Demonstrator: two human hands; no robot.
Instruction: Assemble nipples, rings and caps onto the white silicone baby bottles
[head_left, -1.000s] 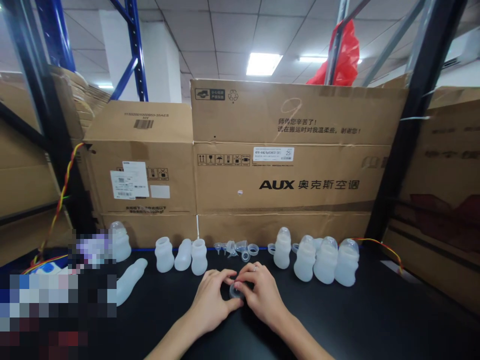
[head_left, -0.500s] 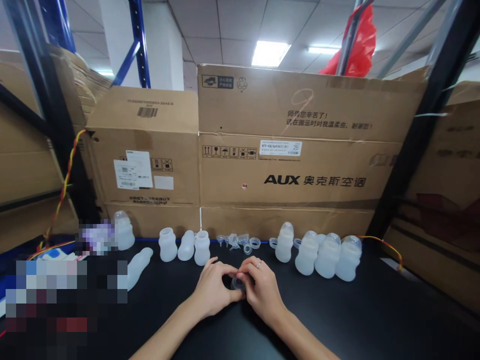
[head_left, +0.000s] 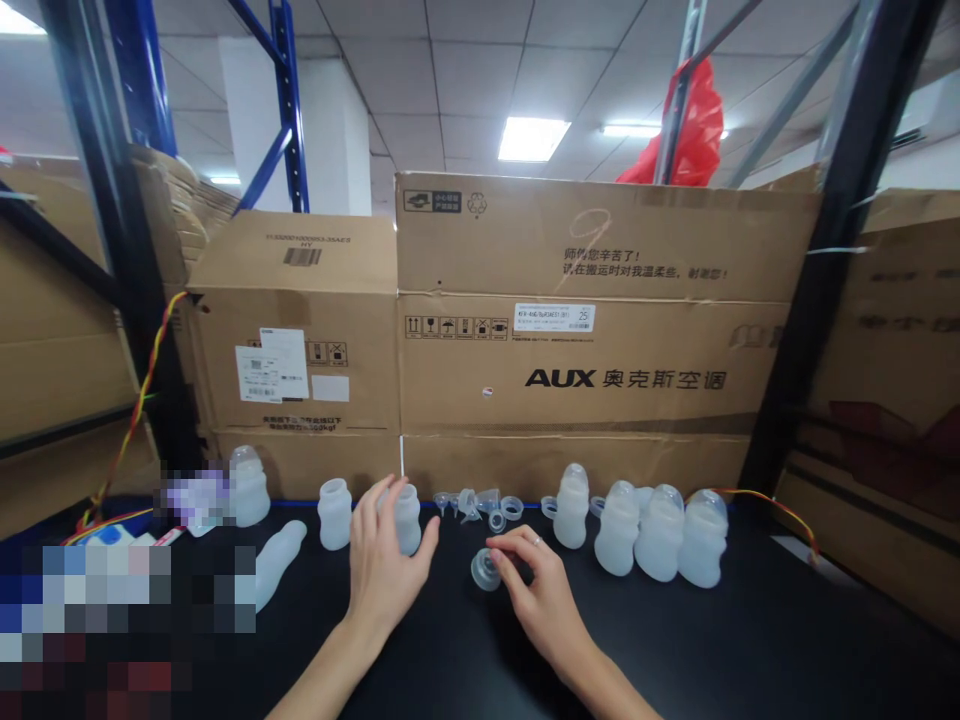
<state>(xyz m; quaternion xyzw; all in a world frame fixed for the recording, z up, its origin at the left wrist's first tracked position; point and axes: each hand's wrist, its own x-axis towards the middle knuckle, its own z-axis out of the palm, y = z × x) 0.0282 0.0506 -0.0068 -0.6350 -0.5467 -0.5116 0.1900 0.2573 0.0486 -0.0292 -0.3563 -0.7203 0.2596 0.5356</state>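
Observation:
My right hand [head_left: 538,585] pinches a clear bottle nipple set in a collar ring [head_left: 485,570], held over the black table. My left hand [head_left: 386,555] is open, its thumb spread from the fingers, in front of an uncapped frosted baby bottle [head_left: 408,522]. Whether the fingers touch that bottle I cannot tell. Another uncapped bottle [head_left: 335,515] stands just left of this hand. A bottle that lay between these two is now mostly hidden behind the hand.
Clear nipples and rings [head_left: 480,505] lie along the back of the table. Several capped bottles [head_left: 660,535] stand at the right, and one capped bottle [head_left: 249,488] at the left. A frosted bottle [head_left: 281,560] lies at the left. Cardboard [head_left: 600,400] walls the back.
My left hand has let go of the nipple and ring, moved left and up to the uncapped bottle, and opened. My right hand keeps hold of the nipple. The view has tilted up slightly.

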